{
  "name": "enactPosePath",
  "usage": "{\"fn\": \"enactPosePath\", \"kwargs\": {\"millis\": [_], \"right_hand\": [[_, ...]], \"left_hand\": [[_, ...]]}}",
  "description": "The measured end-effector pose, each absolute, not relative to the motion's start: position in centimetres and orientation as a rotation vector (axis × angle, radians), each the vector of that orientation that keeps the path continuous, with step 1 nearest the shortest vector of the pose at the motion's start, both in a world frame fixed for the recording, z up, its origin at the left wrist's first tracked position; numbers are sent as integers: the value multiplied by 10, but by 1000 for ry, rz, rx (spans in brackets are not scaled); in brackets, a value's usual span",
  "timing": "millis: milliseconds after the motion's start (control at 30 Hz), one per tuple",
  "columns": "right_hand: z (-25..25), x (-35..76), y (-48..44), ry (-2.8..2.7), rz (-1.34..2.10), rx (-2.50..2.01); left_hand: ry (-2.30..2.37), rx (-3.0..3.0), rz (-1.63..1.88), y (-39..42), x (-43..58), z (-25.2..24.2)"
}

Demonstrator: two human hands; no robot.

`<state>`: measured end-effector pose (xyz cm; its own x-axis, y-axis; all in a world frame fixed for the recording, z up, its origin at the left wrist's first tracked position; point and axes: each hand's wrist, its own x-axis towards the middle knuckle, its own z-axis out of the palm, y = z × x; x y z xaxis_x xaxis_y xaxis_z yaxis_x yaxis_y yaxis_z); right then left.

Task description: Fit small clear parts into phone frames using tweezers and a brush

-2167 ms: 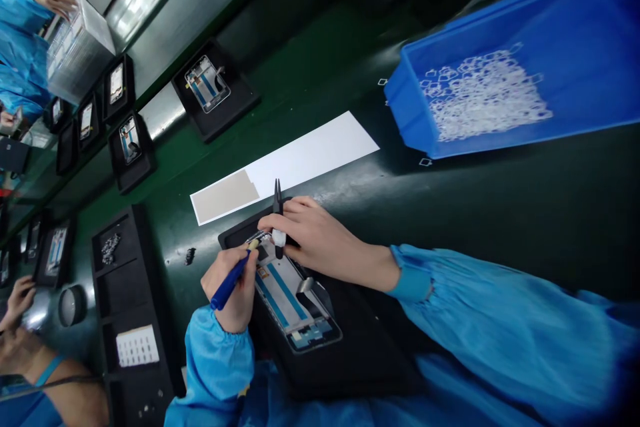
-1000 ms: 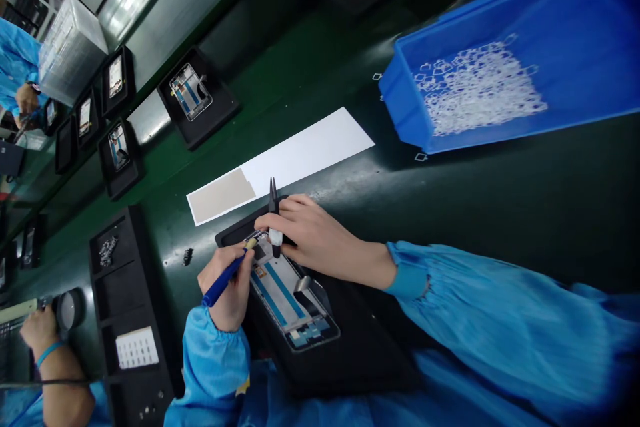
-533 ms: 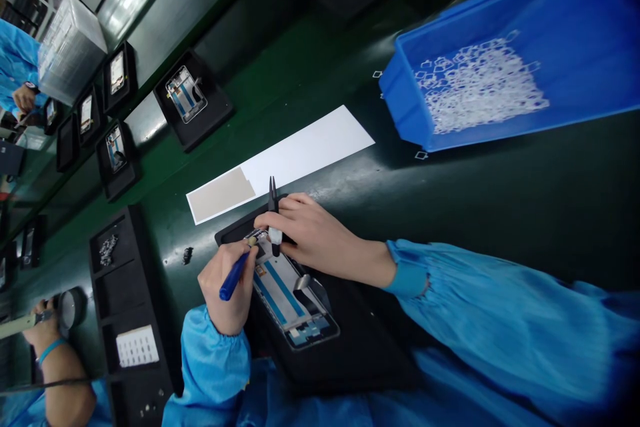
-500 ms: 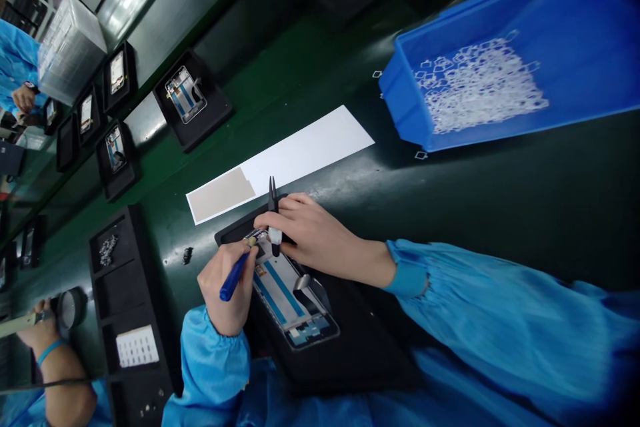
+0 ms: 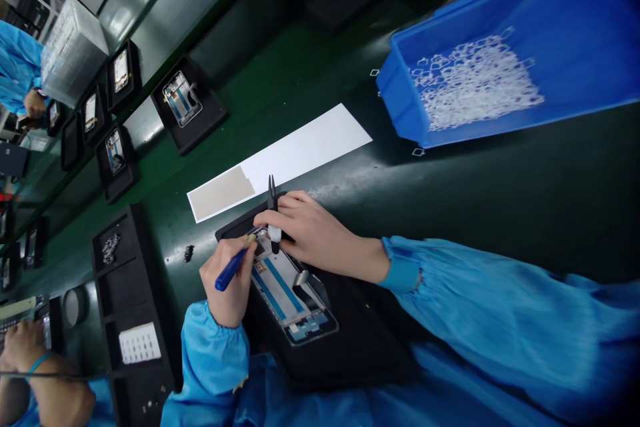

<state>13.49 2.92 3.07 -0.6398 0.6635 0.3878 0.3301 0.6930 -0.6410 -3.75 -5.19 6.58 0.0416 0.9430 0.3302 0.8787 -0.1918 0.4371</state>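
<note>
The left hand (image 5: 226,277) is clasping a blue tool (image 5: 231,270) and the right hand (image 5: 313,230) is pinching tweezers (image 5: 272,205), both flanking the far end of the phone (image 5: 280,295). It is lying on a tray (image 5: 353,347), its long axis slanting bodyward and rightward; the right forearm is reaching in sideways.

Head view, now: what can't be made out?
All in the head view:
Upper end of the phone frame: partly hidden by the left hand and right hand.
Tip of the blue tool: too small to tell whether it touches the frame.
Marks on the white card: too small to read.
Blue bin: cut off by the right edge.
Compartment tray: cut off by the bottom edge.
</note>
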Motion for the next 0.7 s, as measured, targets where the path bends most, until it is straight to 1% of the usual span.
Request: {"fn": "enactPosePath", "kwargs": {"millis": [67,200,267,300,333,433,467,533,700], "right_hand": [[31,134,29,-2274,701,-760],[32,133,28,-2266,698,-768],[32,132,29,-2268,713,-776],[31,132,29,-2266,725,-781],[31,133,29,-2265,736,-784],[31,133,29,-2264,756,-785],[31,133,30,-2264,754,-784],[31,133,30,-2259,746,-784],[30,132,29,-2246,739,-779]], "left_hand": [[1965,2059,988,-53,-39,61],[2045,1741,1406,-56,-47,62],[2023,1778,1446,-60,-51,69],[2016,1873,1350,-62,-52,73],[2014,1995,1177,-65,-53,76],[2024,2354,525,-72,-50,76],[2027,2448,368,-73,-49,74],[2035,2587,174,-74,-47,68],[1999,2694,-39,-69,-45,67]]}}
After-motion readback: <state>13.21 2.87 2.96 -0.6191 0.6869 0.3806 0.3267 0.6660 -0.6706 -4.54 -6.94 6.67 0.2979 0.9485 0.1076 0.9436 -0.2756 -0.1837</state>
